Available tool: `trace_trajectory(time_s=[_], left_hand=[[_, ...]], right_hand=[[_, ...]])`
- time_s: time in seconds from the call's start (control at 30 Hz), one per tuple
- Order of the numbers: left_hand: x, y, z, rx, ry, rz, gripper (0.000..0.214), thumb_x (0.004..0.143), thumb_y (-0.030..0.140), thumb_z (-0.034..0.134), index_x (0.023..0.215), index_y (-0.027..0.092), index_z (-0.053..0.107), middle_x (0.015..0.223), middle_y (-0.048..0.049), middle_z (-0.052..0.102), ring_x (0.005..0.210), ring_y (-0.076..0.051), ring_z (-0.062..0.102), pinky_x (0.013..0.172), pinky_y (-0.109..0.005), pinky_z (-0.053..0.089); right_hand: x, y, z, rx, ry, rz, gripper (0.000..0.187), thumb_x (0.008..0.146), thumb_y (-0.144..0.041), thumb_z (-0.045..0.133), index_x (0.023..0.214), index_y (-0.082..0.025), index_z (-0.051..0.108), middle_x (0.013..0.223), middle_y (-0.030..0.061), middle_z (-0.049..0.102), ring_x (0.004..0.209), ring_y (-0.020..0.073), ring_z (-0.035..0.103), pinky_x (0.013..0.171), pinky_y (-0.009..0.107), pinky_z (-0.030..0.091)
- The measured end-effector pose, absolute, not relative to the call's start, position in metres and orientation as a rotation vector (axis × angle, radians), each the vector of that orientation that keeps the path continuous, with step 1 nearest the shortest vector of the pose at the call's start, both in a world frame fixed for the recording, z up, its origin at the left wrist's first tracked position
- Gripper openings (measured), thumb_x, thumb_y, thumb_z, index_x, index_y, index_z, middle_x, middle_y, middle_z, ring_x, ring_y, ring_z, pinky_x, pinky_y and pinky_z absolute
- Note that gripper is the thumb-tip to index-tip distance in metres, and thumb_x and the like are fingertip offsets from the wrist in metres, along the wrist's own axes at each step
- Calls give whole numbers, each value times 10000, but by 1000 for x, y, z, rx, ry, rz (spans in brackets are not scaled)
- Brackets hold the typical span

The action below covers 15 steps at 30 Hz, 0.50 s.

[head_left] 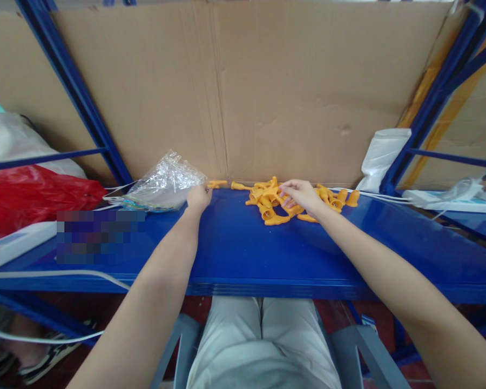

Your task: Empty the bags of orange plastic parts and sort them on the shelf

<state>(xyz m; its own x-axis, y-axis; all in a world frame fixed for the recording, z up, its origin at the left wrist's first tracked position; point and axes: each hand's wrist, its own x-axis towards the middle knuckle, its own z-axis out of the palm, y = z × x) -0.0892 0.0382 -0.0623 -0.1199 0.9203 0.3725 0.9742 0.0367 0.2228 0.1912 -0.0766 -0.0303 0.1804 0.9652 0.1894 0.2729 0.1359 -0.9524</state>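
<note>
Over a loose pile of orange-yellow plastic pieces (268,195) is my right hand (302,195), its fingers partly curled and apart. The fingertips are at the pieces, and none is plainly gripped. Some pieces look like small hollow cups, others like curved grips. My left hand (198,199) is closed at the right end of a stack of clear plastic bags (162,181). Its fingers are mostly hidden, so what they hold cannot be made out. Just beyond the left hand, against the cardboard, lie a few more orange-yellow pieces (217,184).
The blue table (243,246) backs onto a tall cardboard panel (267,92). Blue metal posts (75,89) rise at both sides. A red plastic bag (36,197) sits left, a white packet (383,156) right. White cables run along both sides. Another person's shoe (51,359) shows below left.
</note>
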Motion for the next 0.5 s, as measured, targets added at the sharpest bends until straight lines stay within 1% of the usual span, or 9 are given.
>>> trace_trajectory(time_s=[0.07, 0.17, 0.33, 0.5], left_hand=[[-88, 40, -61, -1973, -2171, -671, 374, 979, 308, 432, 1148, 147, 725, 1172, -181, 732, 1123, -322, 676, 916, -355, 515], [-86, 45, -61, -1951, -2212, -672, 368, 966, 287, 449, 1153, 131, 726, 1183, -203, 723, 1145, -343, 666, 934, -384, 514], [-89, 54, -65, -1892, -2336, -707, 390, 955, 237, 461, 1203, 81, 718, 1252, -244, 693, 1170, -361, 665, 945, -400, 521], [-92, 63, -69, -1889, -2362, -733, 359, 921, 264, 555, 1186, 96, 732, 1262, -248, 692, 1183, -384, 660, 944, -424, 526]], right_hand=[[192, -76, -31, -1350, -1316, 800, 168, 935, -95, 593, 793, -176, 632, 659, -21, 677, 430, 80, 592, 439, 187, 491], [192, -75, -31, -1344, -1319, 798, 160, 932, -100, 605, 794, -176, 629, 663, -24, 681, 426, 74, 585, 436, 180, 483], [192, -75, -30, -1356, -1314, 802, 184, 943, -81, 568, 791, -173, 616, 652, -30, 670, 412, 67, 582, 420, 169, 470], [192, -76, -31, -1356, -1339, 795, 177, 948, -92, 564, 798, -168, 619, 682, -18, 691, 418, 62, 585, 432, 167, 482]])
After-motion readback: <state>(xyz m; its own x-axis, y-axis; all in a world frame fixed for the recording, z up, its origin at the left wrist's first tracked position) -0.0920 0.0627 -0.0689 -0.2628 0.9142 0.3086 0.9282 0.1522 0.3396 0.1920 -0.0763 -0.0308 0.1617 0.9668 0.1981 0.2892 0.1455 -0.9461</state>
